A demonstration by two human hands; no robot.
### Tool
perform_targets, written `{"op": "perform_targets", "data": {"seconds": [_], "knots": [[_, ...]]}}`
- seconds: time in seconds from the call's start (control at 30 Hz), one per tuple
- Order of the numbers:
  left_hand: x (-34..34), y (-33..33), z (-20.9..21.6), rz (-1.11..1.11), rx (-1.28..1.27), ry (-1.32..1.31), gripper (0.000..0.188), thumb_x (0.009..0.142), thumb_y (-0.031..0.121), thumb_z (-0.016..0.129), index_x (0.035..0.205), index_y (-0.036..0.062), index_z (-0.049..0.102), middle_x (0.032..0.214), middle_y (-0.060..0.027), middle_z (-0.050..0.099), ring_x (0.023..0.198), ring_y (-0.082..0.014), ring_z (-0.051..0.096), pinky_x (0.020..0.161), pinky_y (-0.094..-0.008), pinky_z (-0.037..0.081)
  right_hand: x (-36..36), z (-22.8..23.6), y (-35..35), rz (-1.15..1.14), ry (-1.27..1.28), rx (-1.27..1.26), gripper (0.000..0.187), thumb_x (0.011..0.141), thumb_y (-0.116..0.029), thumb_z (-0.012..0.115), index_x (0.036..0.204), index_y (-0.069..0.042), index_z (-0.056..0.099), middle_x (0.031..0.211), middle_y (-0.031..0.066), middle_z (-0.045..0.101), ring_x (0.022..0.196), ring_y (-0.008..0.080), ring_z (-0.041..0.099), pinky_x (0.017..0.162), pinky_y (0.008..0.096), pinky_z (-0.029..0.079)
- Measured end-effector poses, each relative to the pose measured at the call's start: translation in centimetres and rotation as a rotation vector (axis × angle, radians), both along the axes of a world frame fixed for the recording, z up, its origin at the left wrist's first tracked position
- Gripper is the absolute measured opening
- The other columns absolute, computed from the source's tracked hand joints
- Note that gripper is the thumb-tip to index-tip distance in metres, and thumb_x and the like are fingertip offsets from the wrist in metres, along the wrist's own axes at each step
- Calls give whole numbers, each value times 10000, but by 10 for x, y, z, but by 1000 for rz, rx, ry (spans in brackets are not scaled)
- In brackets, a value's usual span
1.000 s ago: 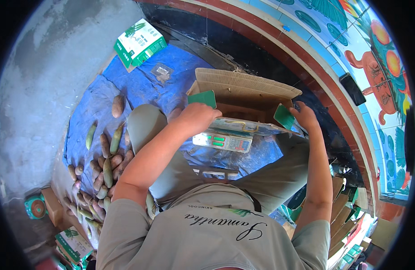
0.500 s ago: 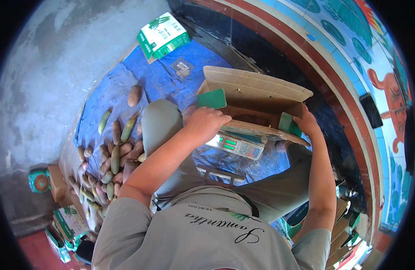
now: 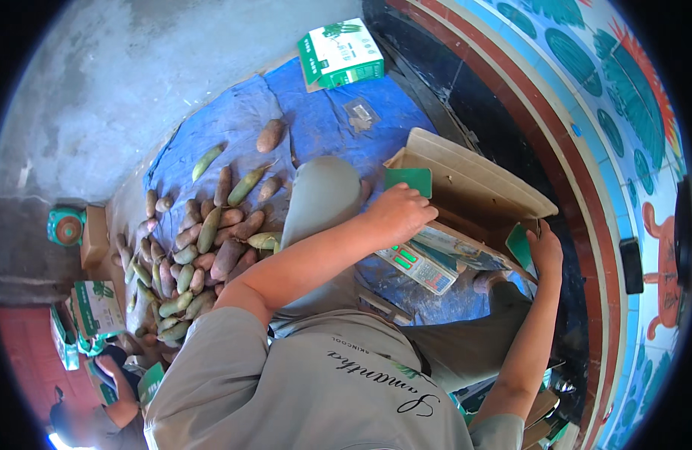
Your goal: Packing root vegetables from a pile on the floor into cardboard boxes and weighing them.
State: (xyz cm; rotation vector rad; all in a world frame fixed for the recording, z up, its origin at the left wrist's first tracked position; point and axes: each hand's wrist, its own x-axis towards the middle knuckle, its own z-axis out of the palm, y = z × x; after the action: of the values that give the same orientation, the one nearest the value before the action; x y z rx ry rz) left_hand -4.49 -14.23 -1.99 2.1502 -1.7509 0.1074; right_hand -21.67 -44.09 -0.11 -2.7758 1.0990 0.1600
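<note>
An open cardboard box (image 3: 477, 176), brown inside with small green end flaps, stands tilted in front of me on the right. My left hand (image 3: 400, 216) is closed on its near left corner, fingers curled over the edge. At the opposite end my right hand (image 3: 545, 251) grips the side by the right green flap (image 3: 519, 243). Under the box's near edge shows a weighing scale (image 3: 416, 268) with green lit displays and a keypad; its platform is mostly hidden. What lies deep inside the box I cannot make out.
Long green and reddish-brown root vegetables (image 3: 208, 229) lie heaped on a blue tarp (image 3: 241, 112) at my left. A closed white-and-green carton (image 3: 341, 52) stands at the far edge. Another person (image 3: 117, 394) is at the lower left beside more cartons (image 3: 98, 307). A painted wall (image 3: 578, 45) curves along the right.
My view has turned left, so the scene sits further right in the picture and another person now shows at lower left. Both hands still hold the box.
</note>
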Motion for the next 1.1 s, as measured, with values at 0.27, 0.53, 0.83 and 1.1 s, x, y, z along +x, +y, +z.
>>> {"op": "perform_targets", "data": {"seconds": [0.27, 0.53, 0.83, 1.1], "knots": [[-12, 16, 31, 19, -217, 145, 344, 684, 186, 715, 993, 74, 613, 984, -74, 616, 973, -246, 567, 886, -377, 402, 4, 15, 24, 155, -453, -126, 306, 857, -207, 571, 1087, -6, 590, 1032, 185, 624, 938, 346, 599, 798, 403, 471], [12, 88, 57, 365, -511, 126, 285, 742, 67, 649, 1026, 54, 622, 1078, -103, 619, 1021, -283, 570, 891, -401, 439, 18, 27, 59, 252, -622, 129, 210, 857, -130, 599, 1030, -13, 621, 865, 162, 647, 750, 253, 633, 689, 328, 491], [57, 220, -79, 951, -268, 152, 240, 763, 108, 615, 993, 41, 599, 951, -157, 632, 897, -358, 585, 807, -418, 465, 30, 29, 93, 386, -521, 341, 191, 855, -125, 608, 997, 2, 626, 858, 151, 641, 762, 221, 618, 707, 298, 477], [8, 286, -196, 1270, 332, 603, 399, 790, 261, 609, 1147, 95, 547, 1110, -167, 585, 1027, -323, 562, 895, -412, 450, 38, 25, 95, 366, -515, 341, 172, 871, -116, 584, 981, 9, 629, 883, 155, 648, 774, 224, 621, 713, 301, 480]]}}
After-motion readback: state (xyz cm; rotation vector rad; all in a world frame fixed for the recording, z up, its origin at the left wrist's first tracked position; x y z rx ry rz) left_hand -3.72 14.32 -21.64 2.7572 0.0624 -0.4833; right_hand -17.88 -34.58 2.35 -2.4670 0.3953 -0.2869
